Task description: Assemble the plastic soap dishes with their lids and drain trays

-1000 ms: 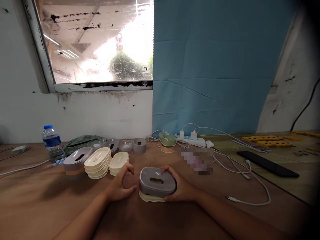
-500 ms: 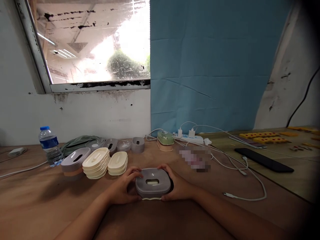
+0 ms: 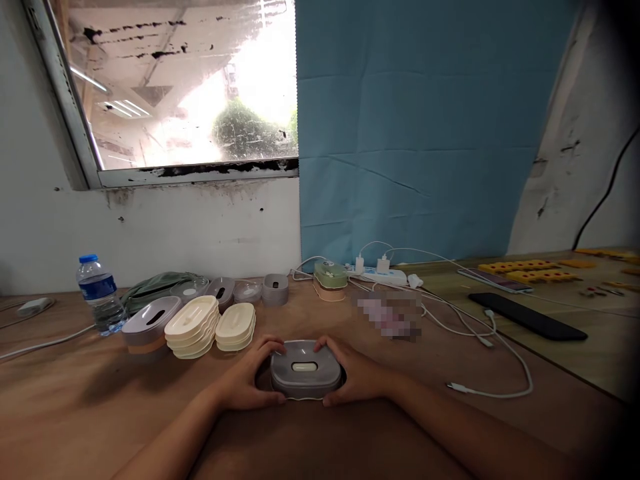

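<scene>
A grey oval plastic cover with a slot in its top sits over a cream piece, whose wavy edge shows along the bottom. Through the slot a cream bar is visible. My left hand is curled round the cover's left side, fingers on the top rim and thumb at the front lower edge. On the other side my right hand grips it the same way. Left of my hands stand two stacks of cream lids, one larger and one smaller.
Farther left are a lilac-grey slotted box and a water bottle. Grey covers and a green box line the back. A power strip, white cables and a black phone-like slab lie to the right.
The grey cover has tilted slightly, its top now flatter to my view, and the cream bar shows more fully in the slot. Both hands keep their hold with small finger shifts.
</scene>
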`<action>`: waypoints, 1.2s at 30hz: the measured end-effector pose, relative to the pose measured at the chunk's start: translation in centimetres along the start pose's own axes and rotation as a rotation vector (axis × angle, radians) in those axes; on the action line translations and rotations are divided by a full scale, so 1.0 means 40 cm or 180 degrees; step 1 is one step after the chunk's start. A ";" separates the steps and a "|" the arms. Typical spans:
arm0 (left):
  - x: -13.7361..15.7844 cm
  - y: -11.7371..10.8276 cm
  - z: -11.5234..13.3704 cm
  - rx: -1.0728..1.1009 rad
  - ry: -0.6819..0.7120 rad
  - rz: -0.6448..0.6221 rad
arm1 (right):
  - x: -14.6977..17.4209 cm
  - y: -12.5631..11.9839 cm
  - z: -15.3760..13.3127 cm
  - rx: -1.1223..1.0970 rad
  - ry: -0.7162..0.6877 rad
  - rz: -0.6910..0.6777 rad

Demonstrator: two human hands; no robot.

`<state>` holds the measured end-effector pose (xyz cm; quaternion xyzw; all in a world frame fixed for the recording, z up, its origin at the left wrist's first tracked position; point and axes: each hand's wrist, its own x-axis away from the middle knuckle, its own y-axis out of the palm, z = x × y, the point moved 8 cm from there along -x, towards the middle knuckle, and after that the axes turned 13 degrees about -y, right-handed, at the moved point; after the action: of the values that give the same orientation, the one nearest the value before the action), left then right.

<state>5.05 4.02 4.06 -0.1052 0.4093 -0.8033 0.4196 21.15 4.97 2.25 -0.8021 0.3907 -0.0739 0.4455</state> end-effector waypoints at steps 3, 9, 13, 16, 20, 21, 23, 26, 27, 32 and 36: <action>-0.003 -0.011 0.000 -0.0096 0.0059 0.0144 | 0.000 -0.002 -0.004 0.0054 -0.0061 -0.0021; -0.109 -0.155 -0.090 -0.1115 -0.0640 0.1749 | 0.001 0.000 -0.003 0.0042 -0.0156 -0.0031; -0.217 -0.250 -0.201 -0.1194 -0.1111 0.1941 | 0.001 0.002 0.002 0.0056 -0.0135 -0.0065; -0.261 -0.285 -0.278 -0.1175 -0.1438 0.1878 | 0.000 0.002 0.004 0.0056 -0.0151 -0.0057; -0.273 -0.282 -0.325 -0.1062 -0.1504 0.1825 | -0.001 0.003 0.009 0.0038 -0.0147 -0.0059; -0.272 -0.280 -0.327 -0.1016 -0.1467 0.1854 | -0.001 0.003 0.009 0.0035 -0.0151 -0.0057; -0.268 -0.281 -0.322 -0.0896 -0.1341 0.1960 | -0.001 0.002 0.008 0.0026 -0.0162 -0.0059; -0.259 -0.300 -0.293 -0.0641 -0.1060 0.2229 | -0.001 0.000 0.002 0.0032 -0.0171 -0.0076; -0.253 -0.310 -0.277 -0.0534 -0.0952 0.2347 | -0.001 0.000 0.000 0.0031 -0.0155 -0.0083; -0.196 -0.340 -0.155 0.0056 -0.0441 0.2931 | 0.001 0.003 0.009 -0.0108 -0.0042 -0.0061; -0.117 -0.302 -0.063 0.1878 0.0017 0.2884 | -0.006 0.000 0.024 -0.0720 -0.0287 0.0340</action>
<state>-0.40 12.78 12.27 0.2062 0.1717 -0.6230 0.7347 21.43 5.78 1.75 -0.8278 0.4183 0.0306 0.3726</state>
